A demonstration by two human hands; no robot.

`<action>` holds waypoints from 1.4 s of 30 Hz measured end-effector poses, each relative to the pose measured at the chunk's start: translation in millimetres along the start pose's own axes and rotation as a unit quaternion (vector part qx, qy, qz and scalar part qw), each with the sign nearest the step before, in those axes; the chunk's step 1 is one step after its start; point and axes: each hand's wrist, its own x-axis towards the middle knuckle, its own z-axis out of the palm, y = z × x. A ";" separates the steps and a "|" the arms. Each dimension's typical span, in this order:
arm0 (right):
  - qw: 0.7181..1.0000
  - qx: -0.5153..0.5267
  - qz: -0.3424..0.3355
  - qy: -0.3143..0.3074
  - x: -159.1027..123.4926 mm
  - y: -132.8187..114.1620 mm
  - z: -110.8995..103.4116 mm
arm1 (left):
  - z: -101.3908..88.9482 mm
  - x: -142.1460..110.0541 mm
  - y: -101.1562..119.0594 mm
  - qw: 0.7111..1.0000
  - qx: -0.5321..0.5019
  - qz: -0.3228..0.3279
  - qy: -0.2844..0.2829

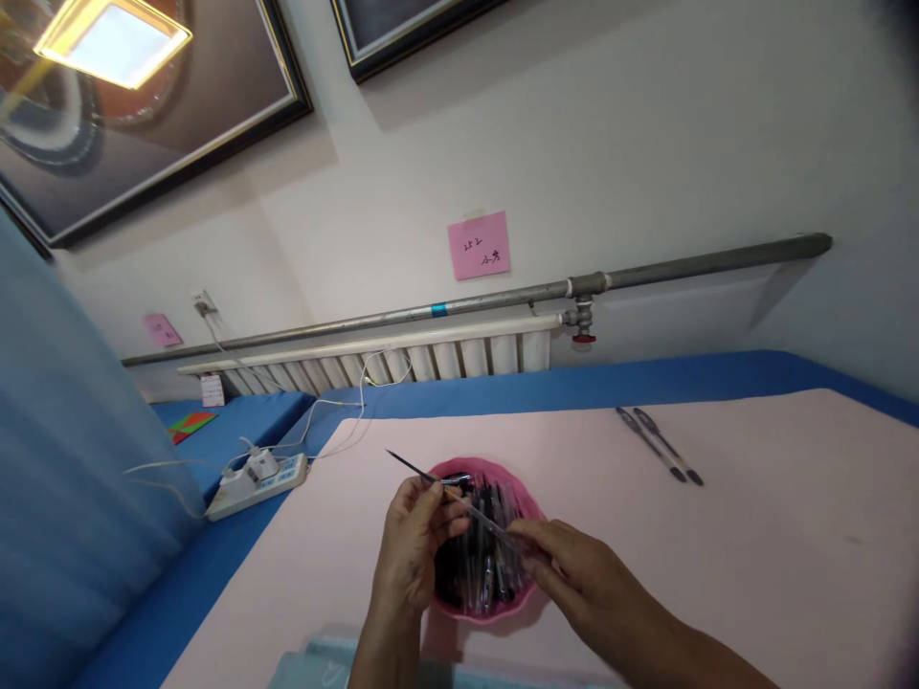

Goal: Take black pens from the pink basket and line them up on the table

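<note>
My left hand [416,536] is closed in a pinch on a thin pen refill [409,464], whose dark end sticks out to the upper left. My right hand [574,565] grips a clear pen barrel [489,522], which slants up toward the left fingers. Refill and barrel lie in one line; how far one sits inside the other I cannot make out. Beneath both hands is a pink basket [529,498] with many clear barrels and black pen parts [481,565] in it. Farther right, two pens [667,445] with dark ends lie side by side on the pink sheet.
A pink sheet [753,536] covers the blue table [574,379]. To the left stand a power strip [265,486] with white plugs and cables, and a blue curtain [72,478]. Light blue cloth or plastic [316,665] lies at the near edge. Behind are a radiator [445,360] and pipe [495,299].
</note>
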 end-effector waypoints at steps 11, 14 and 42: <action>0.999 0.027 0.026 -0.002 0.2 -2.8 -0.5 | -1.1 0.6 1.6 0.999 0.046 0.007 -0.014; 0.999 0.031 0.030 0.004 -0.5 -3.2 0.8 | 2.6 -3.4 -0.2 0.996 0.071 0.002 -0.045; 0.887 0.412 0.189 0.087 13.0 -7.3 -25.8 | -12.0 -0.4 -1.1 0.789 0.597 0.118 -0.077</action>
